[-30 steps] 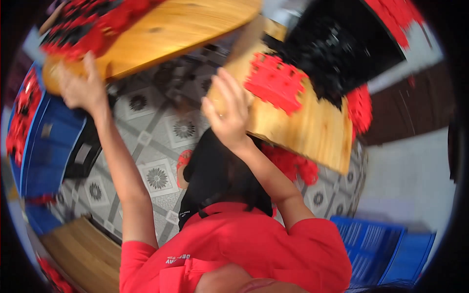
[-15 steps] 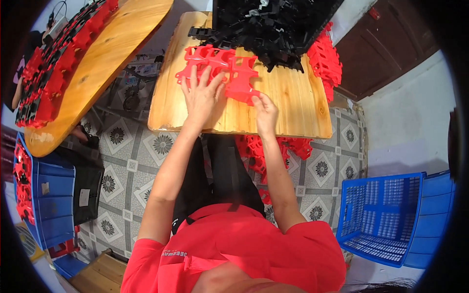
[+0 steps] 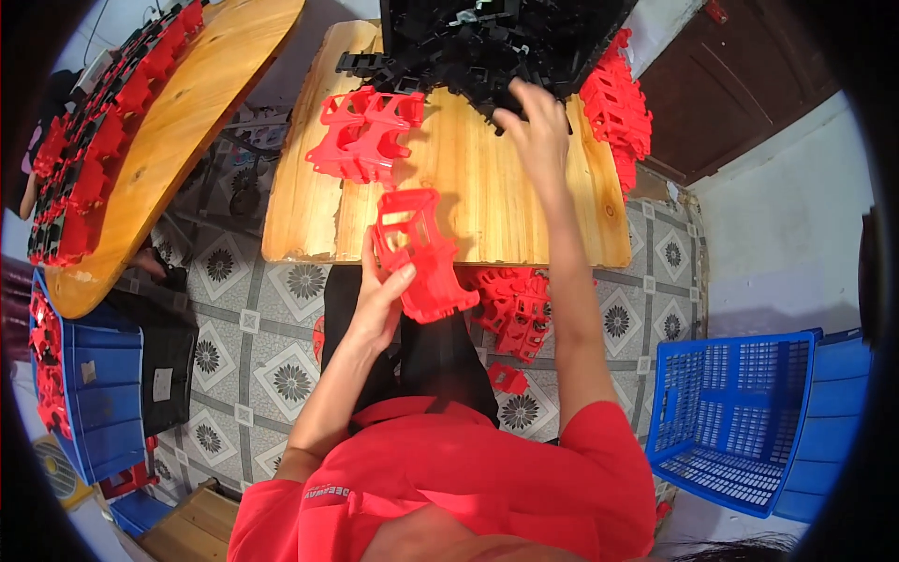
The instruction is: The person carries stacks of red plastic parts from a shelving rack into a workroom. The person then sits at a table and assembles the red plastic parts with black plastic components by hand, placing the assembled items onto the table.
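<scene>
A red plastic frame part with open windows is gripped in my left hand, tilted in front of the table's near edge. Over the right part of the table, my right hand is raised with its fingers apart, beside a heap of small black plastic parts. Nothing shows in that hand. More red frame parts rest on the wooden table at the left. Close behind them lies a black plastic piece.
The black heap spills from a black bin. Stacked red parts line the table's right side; others lie on the floor below. A second wooden table at left bears red and black parts. A blue crate stands at right.
My left hand has lifted one red part off the table and drawn it toward me. My right hand has let go of it and moved up and right to the black heap.
</scene>
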Demonstrator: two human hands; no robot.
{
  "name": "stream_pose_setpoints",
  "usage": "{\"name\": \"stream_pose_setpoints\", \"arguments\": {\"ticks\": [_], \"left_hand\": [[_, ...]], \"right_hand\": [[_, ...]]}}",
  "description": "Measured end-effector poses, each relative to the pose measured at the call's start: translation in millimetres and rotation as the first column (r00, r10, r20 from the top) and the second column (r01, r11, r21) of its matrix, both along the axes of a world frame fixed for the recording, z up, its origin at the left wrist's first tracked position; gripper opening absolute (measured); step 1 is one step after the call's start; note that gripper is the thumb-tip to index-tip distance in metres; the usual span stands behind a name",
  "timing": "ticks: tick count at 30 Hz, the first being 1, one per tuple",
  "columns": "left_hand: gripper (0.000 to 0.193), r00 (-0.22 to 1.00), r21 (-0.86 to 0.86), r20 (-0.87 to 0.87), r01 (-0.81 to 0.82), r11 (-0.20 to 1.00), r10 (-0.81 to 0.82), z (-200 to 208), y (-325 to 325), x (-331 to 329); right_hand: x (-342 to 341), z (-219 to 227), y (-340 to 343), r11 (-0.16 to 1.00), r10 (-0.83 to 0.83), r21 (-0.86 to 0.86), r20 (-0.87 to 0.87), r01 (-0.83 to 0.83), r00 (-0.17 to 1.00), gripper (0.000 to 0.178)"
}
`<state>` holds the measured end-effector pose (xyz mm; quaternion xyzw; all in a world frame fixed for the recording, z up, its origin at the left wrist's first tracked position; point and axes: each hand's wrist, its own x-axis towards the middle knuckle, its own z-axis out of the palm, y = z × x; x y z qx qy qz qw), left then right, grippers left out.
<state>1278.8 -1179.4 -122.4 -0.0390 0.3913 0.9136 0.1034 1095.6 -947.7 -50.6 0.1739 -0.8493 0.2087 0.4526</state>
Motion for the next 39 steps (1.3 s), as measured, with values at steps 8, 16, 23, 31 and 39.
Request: {"name": "stream_pose_setpoints", "arguments": {"ticks": [8,16,23,31,39], "left_hand": [[0.092,1.000,0.092,-0.009,0.015,0.996,-0.014,-9.6,-34.0,40.4],[0.088,0.999,0.029,-0.034,-0.011,1.000,0.012,-2.7,-56.5,35.5],[0.093,0.993,-0.009,-0.095,-0.076,0.997,0.074,2.8,-61.8,41.6],[0.096,0.975,0.086,-0.084,-0.199,0.976,0.206,2.1,-76.8,43.4],[0.103,0.939,0.152,-0.179,-0.268,0.951,0.294,-0.4,-80.2,32.0]], "right_hand": [[-4.4,-18.4,20.7,0.994,-0.040,0.094,-0.139,0.054,0.990,0.015],[119.9,-80.8,-15.7,0.963,0.166,0.219,-0.018,-0.158,0.986,0.022],[97.5,-55.7,-15.4,0.970,0.120,0.211,0.034,-0.125,0.992,0.025],[64.3,-64.3,16.2,0.973,0.163,0.041,0.575,-0.227,0.802,0.021],[190.1,15.0,-104.6,0.929,0.370,-0.176,0.409,-0.325,0.834,0.020]]}}
